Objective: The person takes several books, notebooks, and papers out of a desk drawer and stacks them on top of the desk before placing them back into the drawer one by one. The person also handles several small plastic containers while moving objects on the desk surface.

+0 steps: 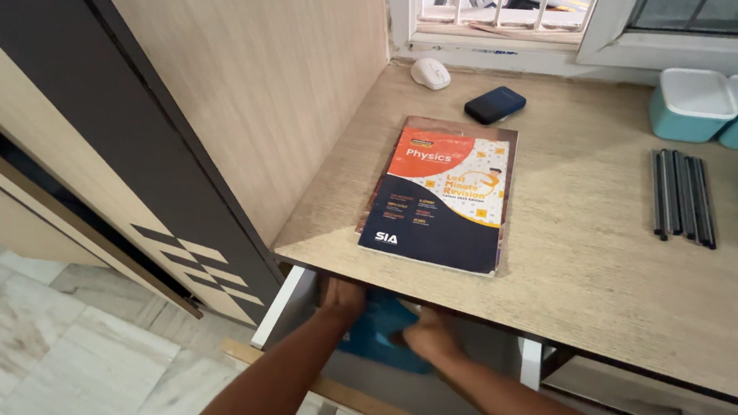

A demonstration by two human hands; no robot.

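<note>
Blue bag (381,328), of a soft-looking blue material, lies in the open drawer (284,304) under the front edge of the bench (589,249), only partly in view between the two forearms. Left hand (342,298) reaches in at the bag's left upper corner, fingers hidden beneath the bench edge; whether they are curled on the material or merely resting there cannot be told. Right hand (431,335) lies against the bag's right side, knuckles upward, fingers tucked out of view, so its closure also cannot be told. Judged from its creased, slack surface, the bag is light and pliable, likely to sag and fold if lifted from one point; it does not look fragile. Hold is best taken at two opposite edges, or under the bottom, so that the contents stay level. On the bench above lies a stack of books (440,196), topped by an orange and dark blue softcover. Farther back sit a white mouse (430,72) and a dark blue case (494,104); to the right, black rods (681,197) and teal lidded boxes (691,102).
</note>
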